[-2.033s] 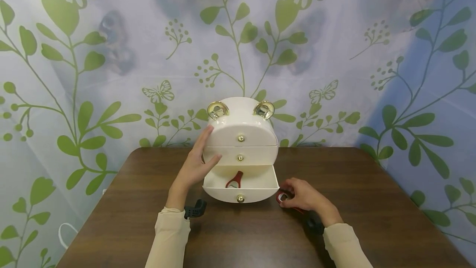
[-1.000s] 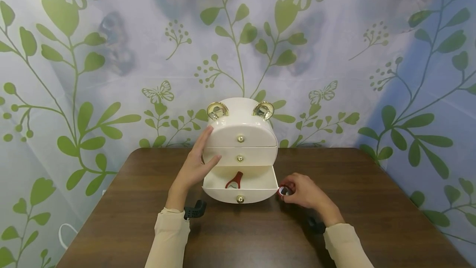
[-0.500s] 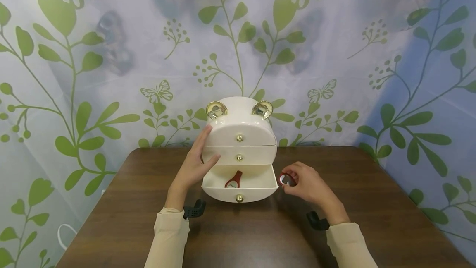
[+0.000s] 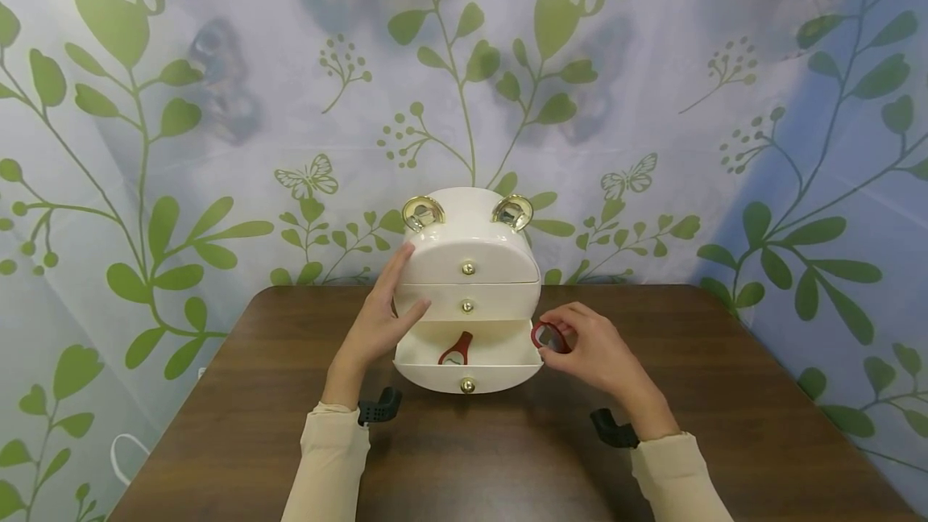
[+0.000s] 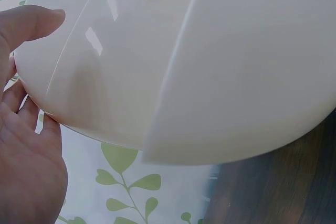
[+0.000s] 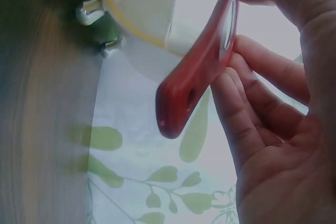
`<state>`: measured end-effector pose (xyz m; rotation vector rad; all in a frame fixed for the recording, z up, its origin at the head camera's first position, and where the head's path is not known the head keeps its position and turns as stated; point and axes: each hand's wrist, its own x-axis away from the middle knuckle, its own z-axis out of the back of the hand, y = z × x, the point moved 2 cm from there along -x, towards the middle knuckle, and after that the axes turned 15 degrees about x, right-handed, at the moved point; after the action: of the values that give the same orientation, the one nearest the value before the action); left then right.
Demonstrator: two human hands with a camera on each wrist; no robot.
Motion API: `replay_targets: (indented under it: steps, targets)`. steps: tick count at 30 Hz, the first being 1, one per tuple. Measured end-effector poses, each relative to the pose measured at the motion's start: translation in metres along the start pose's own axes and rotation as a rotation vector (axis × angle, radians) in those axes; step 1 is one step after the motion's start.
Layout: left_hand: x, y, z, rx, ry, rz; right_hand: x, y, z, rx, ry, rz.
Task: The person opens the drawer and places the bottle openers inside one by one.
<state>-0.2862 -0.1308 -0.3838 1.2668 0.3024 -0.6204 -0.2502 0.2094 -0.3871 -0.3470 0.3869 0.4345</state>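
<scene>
A white drawer cabinet (image 4: 471,220) with gold ears stands on the table, its bottom drawer (image 4: 428,377) pulled out. Inside that drawer lies a red bottle opener (image 4: 465,341). My left hand (image 4: 375,325) rests against the cabinet's left side, fingers extended, thumb by the front; the left wrist view shows the fingers (image 5: 51,129) at the cabinet's edge. Between thumb and fingertips, my right hand (image 4: 602,349) pinches another red bottle opener (image 4: 538,337) by its round metal end, just right of the open drawer. Its red handle (image 6: 189,85) points away from the palm in the right wrist view.
The brown wooden table (image 4: 464,457) extends around the cabinet. Behind it hangs a leaf-and-butterfly patterned cloth (image 4: 254,103). The two upper drawers are closed, each with a gold knob (image 4: 468,268). A white cord (image 4: 119,457) shows beyond the table's left side.
My right hand has lifted the bottle opener from the table beside the drawer, raising it to about the drawer's rim. My left hand and the cabinet have stayed in place.
</scene>
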Motion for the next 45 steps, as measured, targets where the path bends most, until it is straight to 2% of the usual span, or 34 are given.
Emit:
replay_targets:
  steps: [9,14,25,36,45]
  targets:
    - [0.001,-0.001,0.001,0.003,0.004,-0.002,-0.006,-0.01,-0.007,-0.009,0.037,0.015]
    - [0.0,-0.001,0.001,0.011,-0.003,0.002,-0.009,-0.018,-0.008,-0.051,0.063,0.027]
    - [-0.002,-0.004,0.001,0.019,-0.003,0.006,-0.016,-0.032,-0.02,-0.072,0.189,0.074]
    - [-0.001,-0.002,0.001,0.025,0.001,-0.006,-0.022,-0.044,-0.03,-0.09,0.231,0.112]
    - [-0.001,-0.004,0.001,0.021,0.011,-0.008,-0.021,-0.052,-0.042,-0.099,0.193,0.137]
